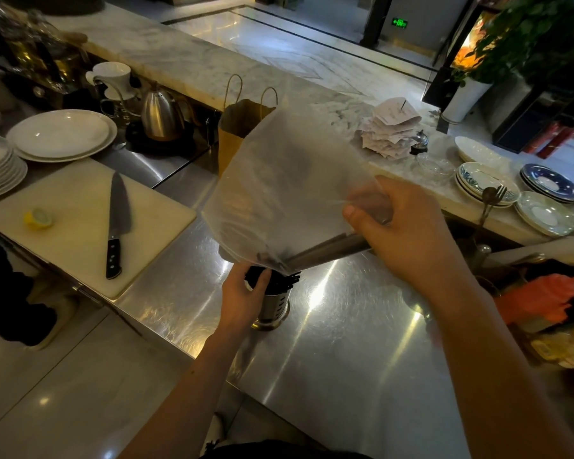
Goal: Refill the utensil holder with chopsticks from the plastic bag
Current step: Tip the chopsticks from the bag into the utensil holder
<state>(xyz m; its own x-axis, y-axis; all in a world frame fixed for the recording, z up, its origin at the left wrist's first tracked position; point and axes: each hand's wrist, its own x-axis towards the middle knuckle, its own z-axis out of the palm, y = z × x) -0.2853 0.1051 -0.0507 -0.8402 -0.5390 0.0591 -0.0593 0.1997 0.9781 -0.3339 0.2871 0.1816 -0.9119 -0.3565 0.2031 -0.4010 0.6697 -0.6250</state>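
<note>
— Two hands are working at the middle of the frame. What is each one doing?

— On the steel bench (345,342), the left hand (242,299) is wrapping around the utensil holder (274,306), its fingers (262,279) curling over the rim. The right hand (408,233) is gripping a bundle of chopsticks (328,250) through the plastic bag (289,190), fingers closed tight around them.

— Where is the bag sitting?

— It is hanging in the air just above the holder, tilting so its lower corner is pointing down into the opening. Dark chopstick tips are poking out at the holder's rim, right under the bag.

— And around them?

— At the left of the frame a knife (116,223) is lying on a white cutting board (80,226), with a lemon piece (39,218) beside it. White plates (60,134) are stacking up at the upper left, a kettle (161,114) is standing behind them, and a brown paper bag (242,127) is showing behind the plastic one. Patterned dishes (487,183) are resting at the right edge.
</note>
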